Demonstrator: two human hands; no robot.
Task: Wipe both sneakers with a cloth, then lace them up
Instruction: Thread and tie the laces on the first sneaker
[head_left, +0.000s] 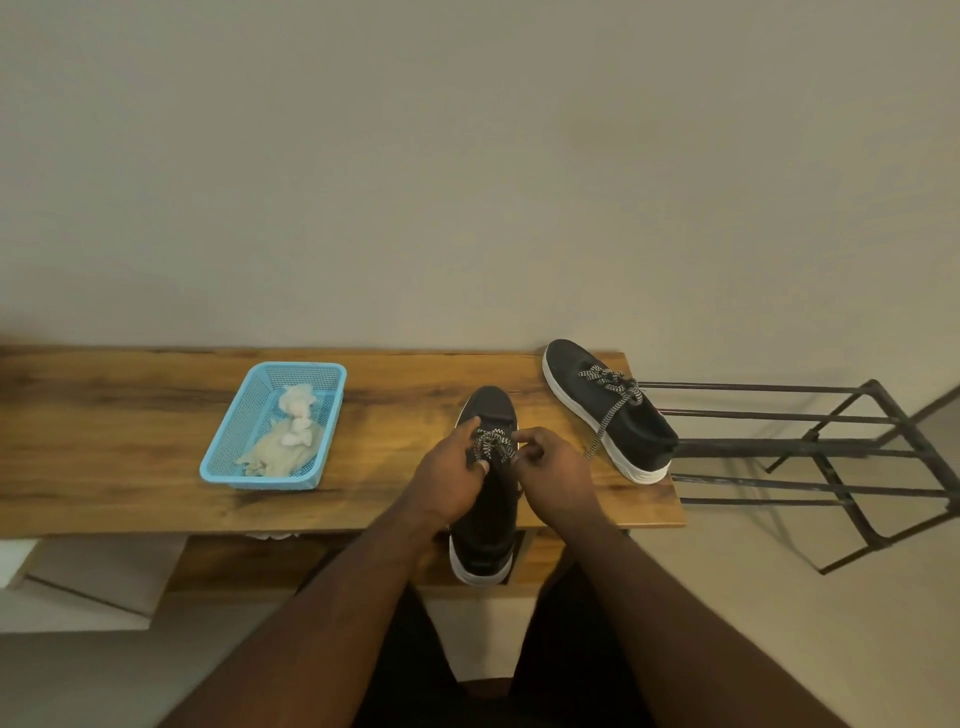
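A wooden bench (130, 441) runs along a plain pale wall. At its near edge, right of centre, stands a black sneaker (485, 530) with a white sole, toe toward the wall and heel overhanging the front edge. Its black-and-white lace (491, 446) is bunched over the tongue. The left hand (449, 480) has its fingers curled on the lace from the left, and the right hand (553, 475) pinches it from the right with bent fingers; both hands sit close together on the shoe's upper.

The second sneaker (610, 410) lies well apart at the bench's right end, angled, its lace loose with one end trailing down the side. Left of the hands, a blue mesh basket (244, 415) holds a crumpled pale cloth (285, 441). Beyond the bench's right end stands a dark metal rack (831, 447).
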